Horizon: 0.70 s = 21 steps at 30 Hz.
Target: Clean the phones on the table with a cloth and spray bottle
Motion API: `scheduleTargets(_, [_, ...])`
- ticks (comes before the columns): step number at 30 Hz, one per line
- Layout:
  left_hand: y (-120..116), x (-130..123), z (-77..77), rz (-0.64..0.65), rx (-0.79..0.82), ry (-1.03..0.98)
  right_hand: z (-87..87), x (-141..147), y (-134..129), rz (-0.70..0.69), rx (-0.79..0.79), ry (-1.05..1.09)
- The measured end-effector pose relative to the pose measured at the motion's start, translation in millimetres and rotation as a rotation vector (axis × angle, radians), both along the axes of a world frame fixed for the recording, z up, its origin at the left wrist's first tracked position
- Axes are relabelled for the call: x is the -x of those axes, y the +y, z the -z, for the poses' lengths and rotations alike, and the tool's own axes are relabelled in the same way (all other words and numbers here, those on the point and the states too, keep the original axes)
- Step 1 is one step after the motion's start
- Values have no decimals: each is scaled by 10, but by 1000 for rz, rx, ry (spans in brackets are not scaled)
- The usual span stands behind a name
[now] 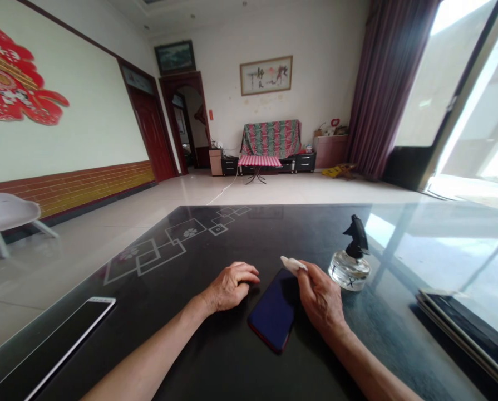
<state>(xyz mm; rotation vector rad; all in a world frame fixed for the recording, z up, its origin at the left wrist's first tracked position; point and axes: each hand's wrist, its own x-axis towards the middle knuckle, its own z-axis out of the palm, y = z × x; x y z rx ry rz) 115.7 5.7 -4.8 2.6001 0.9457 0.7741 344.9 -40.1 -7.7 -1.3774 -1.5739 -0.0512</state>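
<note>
A smartphone (275, 312) with a dark blue face and a reddish edge lies flat on the glossy black table (215, 356) between my hands. My right hand (321, 295) pinches a folded white tissue (294, 263) just above the phone's far right corner. I cannot tell whether the tissue touches it. To the phone's left, my left hand (231, 287) rests on the table with fingers loosely bent, thumb apart and nothing held. Beyond my right hand stands a clear spray bottle (349, 270) with a black trigger head, upright and part filled with clear liquid.
A white-framed tablet (57, 351) lies at the table's left. At the right edge is a dark, flat stack (469, 334), partly cut off. A white chair (9, 214) stands beyond the table's left side. Across the room is a small folding table (259, 161).
</note>
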Motion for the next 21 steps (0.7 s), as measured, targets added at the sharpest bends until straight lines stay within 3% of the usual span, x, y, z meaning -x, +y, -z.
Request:
scheduleTargets(8, [532,-522,-6,63,-66,114,56,-12,24,24,-8,-17])
scheduleTargets(12, [650,-700,69,86,-59,118,78,-21,35,28,-25,-24])
scheduleTargets(16, [666,-681,147,89,-42,115,71,-17,30,33,-14,-22])
scheduleTargets(21, [611,-376,169,-6,-35,103,57,2,4,-28,-6,-41])
